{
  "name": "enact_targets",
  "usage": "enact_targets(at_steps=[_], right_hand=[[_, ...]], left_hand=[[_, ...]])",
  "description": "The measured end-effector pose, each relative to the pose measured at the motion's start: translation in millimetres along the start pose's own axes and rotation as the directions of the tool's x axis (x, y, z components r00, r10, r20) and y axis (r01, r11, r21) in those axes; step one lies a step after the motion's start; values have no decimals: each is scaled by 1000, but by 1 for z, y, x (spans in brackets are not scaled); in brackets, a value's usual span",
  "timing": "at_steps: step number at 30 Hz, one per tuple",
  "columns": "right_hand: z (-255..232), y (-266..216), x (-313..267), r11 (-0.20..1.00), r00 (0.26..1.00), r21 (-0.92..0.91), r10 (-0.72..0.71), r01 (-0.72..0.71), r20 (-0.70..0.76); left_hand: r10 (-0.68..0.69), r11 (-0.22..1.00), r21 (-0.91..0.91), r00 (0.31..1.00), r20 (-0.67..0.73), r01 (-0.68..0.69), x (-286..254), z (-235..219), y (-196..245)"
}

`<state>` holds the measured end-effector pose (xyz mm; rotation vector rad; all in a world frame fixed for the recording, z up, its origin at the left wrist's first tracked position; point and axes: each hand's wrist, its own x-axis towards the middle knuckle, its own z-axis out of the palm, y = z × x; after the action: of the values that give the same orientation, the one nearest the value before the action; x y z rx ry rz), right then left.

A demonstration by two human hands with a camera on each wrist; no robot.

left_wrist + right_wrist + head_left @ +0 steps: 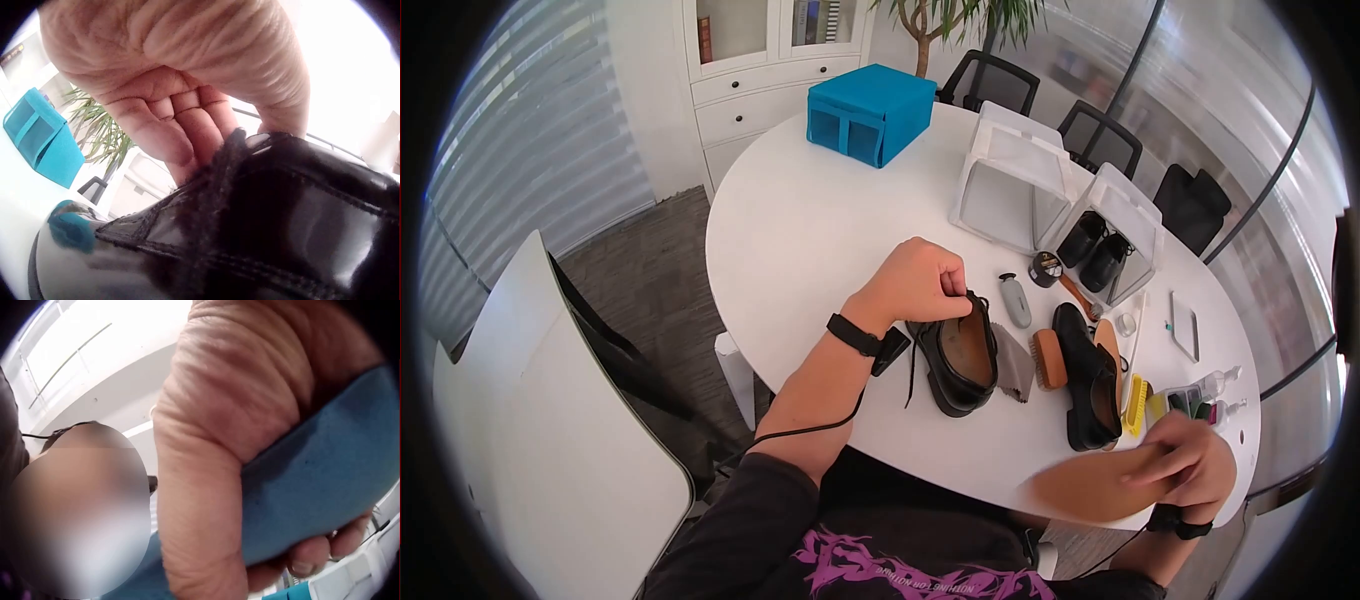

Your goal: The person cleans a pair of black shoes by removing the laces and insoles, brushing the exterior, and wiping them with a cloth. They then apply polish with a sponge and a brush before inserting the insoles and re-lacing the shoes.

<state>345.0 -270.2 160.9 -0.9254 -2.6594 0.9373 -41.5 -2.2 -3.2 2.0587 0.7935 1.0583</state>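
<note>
My left hand (920,280) pinches the upper edge of a black leather lace-up shoe (950,388) near its laces. The shoe stands on the white table with its tan inside showing and one lace hanging at its left. In the left wrist view, thumb and fingers meet at the glossy shoe's (325,219) edge. My right hand (1190,462) grips an insole (1095,487), tan on top and blurred, over the table's front edge. The insole's blue underside (319,481) shows in the right wrist view, thumb on one side and fingertips on the other.
Right of the shoe lie a grey cloth (1012,370), a wooden brush (1050,360), a second black shoe (1088,385), another tan insole (1106,345) and a yellow brush (1138,405). A grey handheld device (1015,300), round tin (1045,267), clear shoe boxes (1015,170) and teal box (875,95) stand farther back.
</note>
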Motion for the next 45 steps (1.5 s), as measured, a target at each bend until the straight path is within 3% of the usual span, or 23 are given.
enact_targets(at_steps=[1,2,3,4,5,6,7,8,9,10,11,13,14,15,17,20,23,25,27,34,36,39,45], right_hand=[[25,-6,17,997,791,-49,13,-55,-612],[49,-9,30,990,250,-51,-16,-132,-968],[62,-6,37,980,-390,-6,-85,-200,-917],[40,28,-3,897,143,28,-39,441,-989],[15,59,-43,477,548,370,-318,798,-773],[17,45,-35,476,546,368,-319,799,-774],[19,15,-19,827,773,359,-134,432,-620],[18,-6,-12,971,865,236,151,-38,-479],[15,-14,-19,935,850,217,347,-281,-396],[26,3,-24,952,811,302,215,-49,-544],[37,18,-28,922,716,338,106,189,-690],[26,15,-14,975,598,208,123,75,-792],[8,23,-29,980,749,117,200,-163,-632],[17,5,-1,960,668,148,271,-236,-693],[21,4,24,933,668,184,350,-309,-657],[26,0,57,851,702,-55,394,-523,-593],[33,12,74,847,720,-83,390,-525,-574],[25,8,86,828,688,-17,455,-561,-566],[21,14,91,749,696,-133,513,-648,-502],[2,11,116,654,697,-268,587,-708,-411],[-1,10,125,623,733,-388,548,-679,-403],[12,32,143,646,784,-449,462,-617,-414],[58,70,199,718,766,-305,490,-625,-416]], left_hand=[[-4,1000,0,1000,4,4,0,0,-1],[9,1000,8,1000,5,-9,1,0,-1],[23,1000,15,1000,4,-23,0,1,-1],[20,1000,13,1000,8,-20,-1,2,-1],[11,1000,15,1000,4,-11,-1,2,1],[4,1000,19,1000,-2,-3,-1,1,1],[4,1000,23,1000,-3,-4,1,0,0],[21,1000,9,1000,-3,-21,1,1,-2],[36,999,-5,999,-1,-36,0,2,-4],[29,1000,-4,1000,7,-29,-1,2,-4],[25,1000,-11,1000,1,-25,-1,2,-2],[27,999,-17,1000,12,-27,0,4,1],[10,1000,-4,1000,4,-10,0,6,2],[-5,1000,10,1000,-3,5,1,7,3],[27,999,46,1000,6,-28,2,12,2],[77,994,81,997,6,-77,2,20,3],[69,997,35,998,3,-69,1,26,1],[46,999,-10,999,7,-46,1,27,1],[43,999,-17,999,18,-43,1,27,3],[1,999,-46,998,58,2,2,25,10],[26,998,-53,999,47,-24,2,26,9],[8,998,-62,998,57,-4,2,26,9],[63,997,-35,997,42,-62,1,29,6]])
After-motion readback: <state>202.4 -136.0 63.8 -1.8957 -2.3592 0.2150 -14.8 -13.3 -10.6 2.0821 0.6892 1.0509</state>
